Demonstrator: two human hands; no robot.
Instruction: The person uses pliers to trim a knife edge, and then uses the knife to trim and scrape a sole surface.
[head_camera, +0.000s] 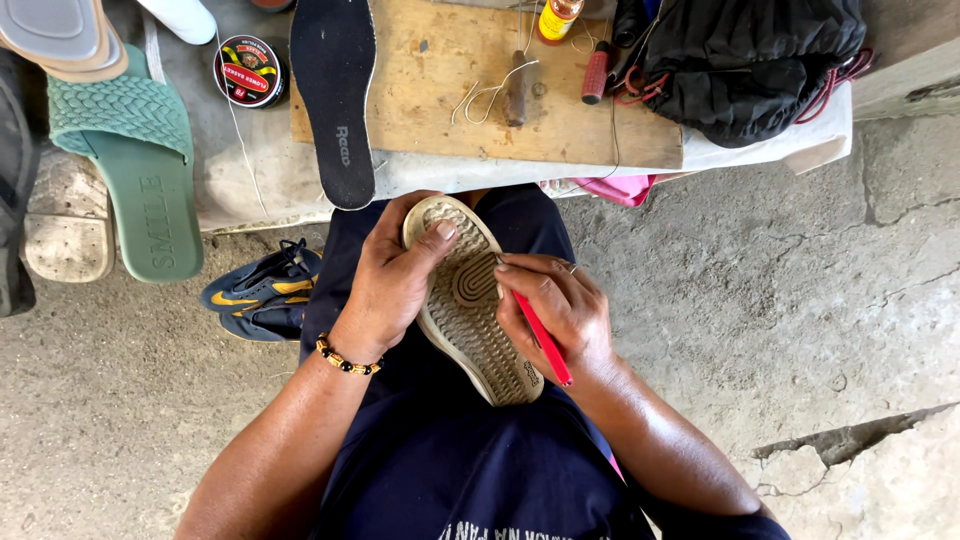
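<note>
There is just one view, from a camera on the person's head. It looks almost straight down onto the lap, close to the left hand (385, 285) and the right hand (555, 310), which sit in the middle. The tabletop (440, 110) runs along the top edge. The concrete floor (780, 290) fills both sides and the bottom corners.

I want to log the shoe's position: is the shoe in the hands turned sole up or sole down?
Sole up. The shoe shows its ribbed tread to the camera, held by the left hand; the right hand holds a red tool.
</note>
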